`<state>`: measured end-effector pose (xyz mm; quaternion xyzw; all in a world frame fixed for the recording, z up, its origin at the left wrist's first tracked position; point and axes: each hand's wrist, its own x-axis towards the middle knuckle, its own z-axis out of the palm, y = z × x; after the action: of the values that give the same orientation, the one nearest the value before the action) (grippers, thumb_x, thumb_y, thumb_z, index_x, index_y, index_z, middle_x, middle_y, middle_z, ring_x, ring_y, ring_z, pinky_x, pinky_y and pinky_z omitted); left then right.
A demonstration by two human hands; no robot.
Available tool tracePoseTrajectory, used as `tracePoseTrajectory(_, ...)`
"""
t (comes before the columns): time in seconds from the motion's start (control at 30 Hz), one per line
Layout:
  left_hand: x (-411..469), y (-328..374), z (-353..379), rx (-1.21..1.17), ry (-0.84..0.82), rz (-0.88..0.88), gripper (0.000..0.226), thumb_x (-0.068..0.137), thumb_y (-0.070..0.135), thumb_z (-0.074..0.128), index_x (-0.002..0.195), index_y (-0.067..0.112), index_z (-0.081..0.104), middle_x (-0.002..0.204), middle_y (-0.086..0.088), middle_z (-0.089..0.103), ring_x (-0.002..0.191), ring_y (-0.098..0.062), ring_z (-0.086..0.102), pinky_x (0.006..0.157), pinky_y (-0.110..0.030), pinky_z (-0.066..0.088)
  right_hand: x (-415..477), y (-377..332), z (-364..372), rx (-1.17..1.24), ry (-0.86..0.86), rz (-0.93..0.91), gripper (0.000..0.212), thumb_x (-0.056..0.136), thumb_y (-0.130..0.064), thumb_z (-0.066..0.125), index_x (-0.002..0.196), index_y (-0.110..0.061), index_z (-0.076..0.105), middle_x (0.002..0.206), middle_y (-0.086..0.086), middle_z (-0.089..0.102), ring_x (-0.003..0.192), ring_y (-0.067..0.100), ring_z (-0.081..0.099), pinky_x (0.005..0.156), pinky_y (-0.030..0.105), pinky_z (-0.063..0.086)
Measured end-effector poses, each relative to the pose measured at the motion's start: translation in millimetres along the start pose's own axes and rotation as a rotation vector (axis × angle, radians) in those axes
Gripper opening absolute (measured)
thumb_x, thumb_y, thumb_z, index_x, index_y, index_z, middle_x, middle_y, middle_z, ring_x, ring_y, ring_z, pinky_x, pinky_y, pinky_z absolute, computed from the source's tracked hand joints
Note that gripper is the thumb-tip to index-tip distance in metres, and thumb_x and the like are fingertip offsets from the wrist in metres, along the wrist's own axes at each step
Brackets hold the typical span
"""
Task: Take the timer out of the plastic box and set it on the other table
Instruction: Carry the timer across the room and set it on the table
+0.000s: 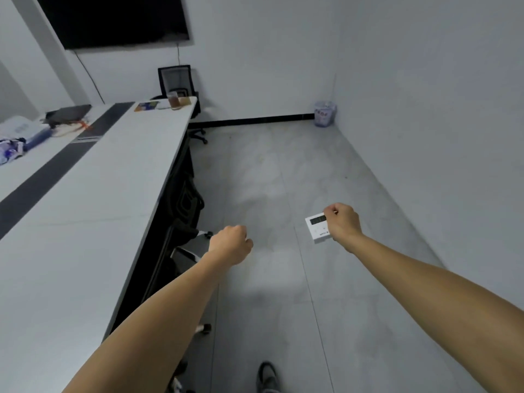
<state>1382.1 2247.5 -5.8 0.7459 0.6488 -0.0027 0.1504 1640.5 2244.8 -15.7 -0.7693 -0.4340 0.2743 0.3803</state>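
**Timer carried over the grey floor**

Grey tiled floor (283, 180) fills the middle of the frame, with a long white table (99, 194) running up the left side. The right hand (341, 222), right of centre, is closed around a white timer (317, 226) held in the air above the floor, display showing. The left hand (231, 243), near the table edge, is curled into an empty fist.

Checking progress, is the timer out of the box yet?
Out: the right hand holds the timer in its grip above the floor.

Floor (283, 180) open ahead; table (85, 222) blocks left.
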Motion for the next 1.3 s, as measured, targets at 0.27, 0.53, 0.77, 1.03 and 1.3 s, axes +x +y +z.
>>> tracePoseTrajectory(0.27, 185.5, -19.5, -83.4, 0.025, 0.035, 0.014, 0.022, 0.090, 0.026, 0.049, 0.075, 0.011, 0.046, 0.085, -0.012, 0.055, 0.077, -0.032, 0.052, 0.064, -0.033, 0.039, 159.7, -86.4, 48.5, 0.024, 0.022, -0.002, 0.018, 0.094, -0.020, 0.049, 0.088, -0.013, 0.065, 0.082, 0.006, 0.063, 0.071, 0.027, 0.061, 0.054, 0.027, 0.044)
tracePoseTrajectory(0.53, 354.0, -13.5, -93.9, 0.044, -0.013, 0.015, 0.028, 0.092, 0.031, 0.048, 0.106, 0.010, 0.059, 0.109, -0.013, 0.063, 0.100, -0.035, 0.060, 0.081, -0.037, 0.048, 318.5, -118.7, 101.5, 0.014, -0.015, 0.013, 0.020, 0.095, -0.020, 0.049, 0.092, -0.011, 0.066, 0.082, 0.006, 0.064, 0.068, 0.026, 0.060, 0.045, 0.022, 0.038)
tracePoseTrajectory(0.77, 532.5, -6.0, -131.7, 0.021, 0.020, -0.057, 0.028, 0.092, 0.030, 0.047, 0.102, 0.009, 0.061, 0.108, -0.013, 0.064, 0.098, -0.035, 0.060, 0.075, -0.035, 0.045, 505.2, -164.0, 150.2, -0.006, -0.055, -0.044, 0.019, 0.095, -0.021, 0.050, 0.089, -0.012, 0.066, 0.085, 0.008, 0.067, 0.074, 0.028, 0.062, 0.056, 0.026, 0.042)
tracePoseTrajectory(1.03, 699.0, -35.4, -177.7, -0.051, 0.040, -0.200, 0.022, 0.089, 0.030, 0.049, 0.088, 0.010, 0.058, 0.106, -0.014, 0.066, 0.097, -0.035, 0.062, 0.077, -0.035, 0.049, 689.4, -251.3, 224.8, -0.016, -0.141, -0.123, 0.021, 0.095, -0.020, 0.049, 0.088, -0.011, 0.067, 0.086, 0.008, 0.067, 0.078, 0.030, 0.064, 0.060, 0.028, 0.045)
tracePoseTrajectory(1.3, 887.9, -86.3, -200.0, -0.076, 0.018, -0.238, 0.020, 0.086, 0.026, 0.049, 0.075, 0.010, 0.050, 0.103, -0.017, 0.066, 0.095, -0.037, 0.063, 0.075, -0.036, 0.050, 850.0, -306.2, 324.1, -0.035, -0.190, -0.132, 0.020, 0.095, -0.020, 0.049, 0.089, -0.012, 0.067, 0.085, 0.007, 0.067, 0.079, 0.031, 0.067, 0.057, 0.028, 0.044)
